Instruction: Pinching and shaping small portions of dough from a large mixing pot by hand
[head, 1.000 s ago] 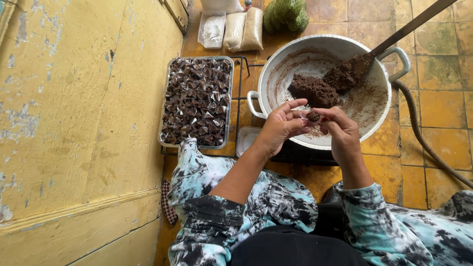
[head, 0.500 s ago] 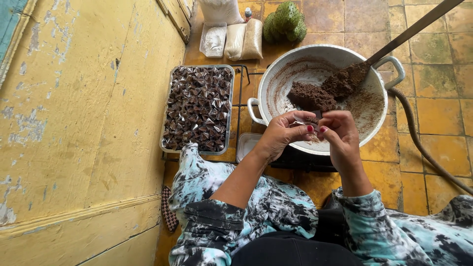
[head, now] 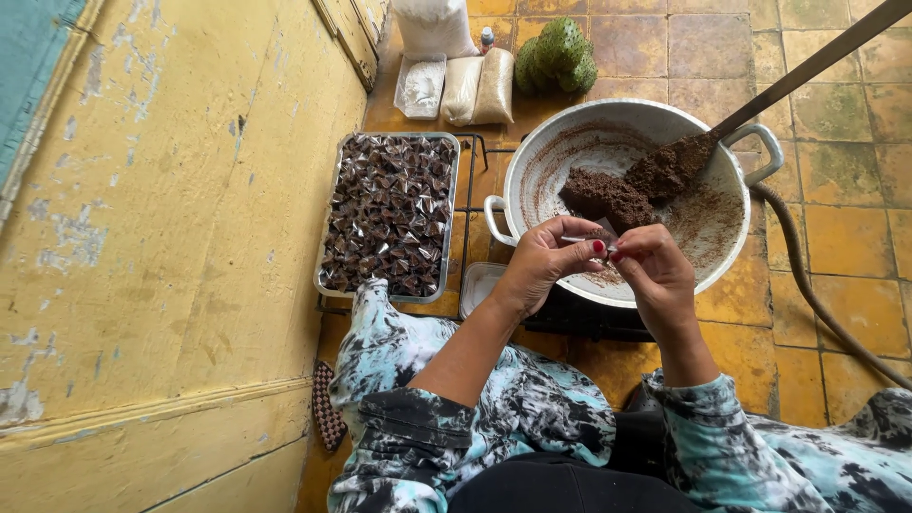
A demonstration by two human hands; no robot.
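from the metal tray of wrapped sweets (head: 388, 217) across to the left hand (head: 543, 261) and right hand (head: 655, 269), fingertips pinch a small clear-wrapped sweet (head: 594, 241) lying left-right over the big metal pot's (head: 532, 176) near rim, brown paste (head: 604, 193) and wooden paddle (head: 750, 106) beyond.

Both arms reach up from the bottom of the frame and meet near the middle. The left hand (head: 543, 261) and the right hand (head: 655, 271) are close together, fingertips pinched and touching, fingers curled.
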